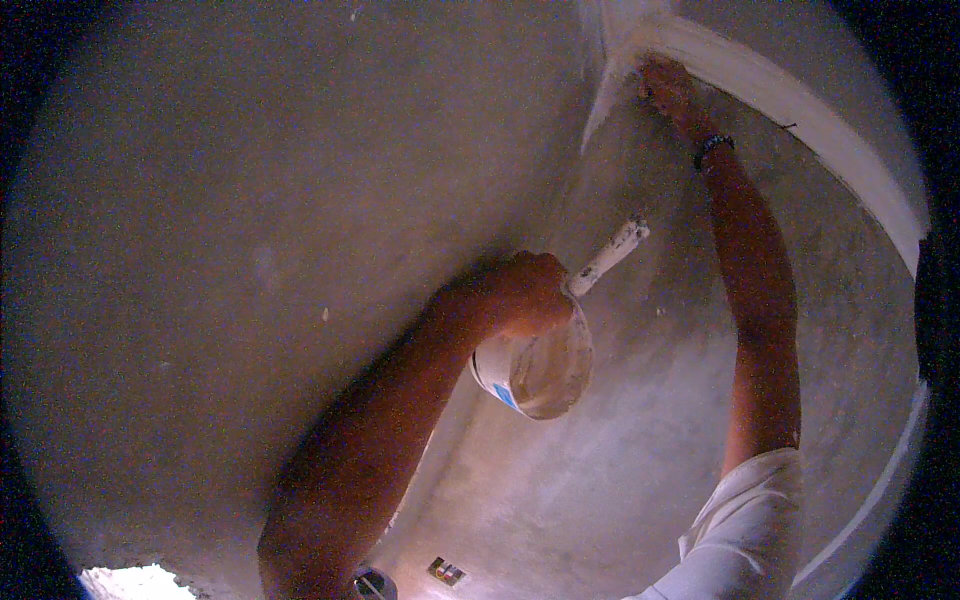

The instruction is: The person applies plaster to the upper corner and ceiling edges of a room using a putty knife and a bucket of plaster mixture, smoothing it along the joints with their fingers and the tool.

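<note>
My left hand [530, 295] is closed on the rim of a small white bucket [493, 375] with a blue patch on its side. The bucket hangs tilted, and its inner wall is smeared. Beside my left fist a stick-like handle [612, 257], caked in white, juts up to the right; its lower end is hidden. Up high, my right hand [670, 95], with a dark bracelet [713, 148] at the wrist, is against the corner beneath a white band [790, 100]. Its fingers are curled, and whatever they hold is too dark to make out.
A grey plastered wall [200, 250] fills the left, meeting another wall [640, 400] at a corner. A dark bit [788, 126] sticks out of the white band. Below are a small rectangular fitting [446, 571], a round dark-rimmed thing [375, 583] and a bright opening [135, 583].
</note>
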